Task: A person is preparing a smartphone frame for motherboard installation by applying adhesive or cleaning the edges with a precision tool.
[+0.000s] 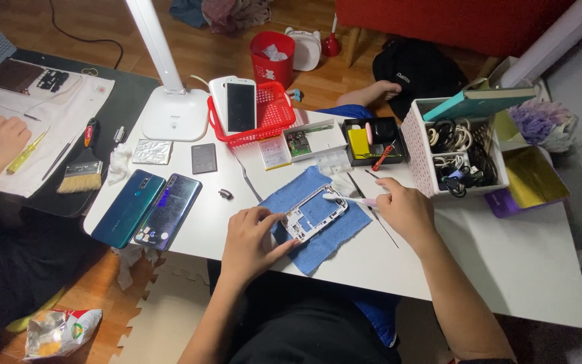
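Two bare forearms, no sleeves, no rings or watch visible, left hand [250, 243], right hand [407, 210], dark black clothing near lap.

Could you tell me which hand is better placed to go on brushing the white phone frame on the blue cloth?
Probably the right hand: it grips the small brush, tip at the phone frame. The left hand pins the frame's near end.

A white table [520, 269] fills the middle, standing on a wooden floor [102, 290] with grey foam mats [163, 317] at six o'clock. A white desk lamp [170, 101] rises at eleven o'clock. At nine o'clock sits a dark table [122, 101]. A red sofa [453, 20] stands at one o'clock, clothes [227, 12] heaped at twelve.
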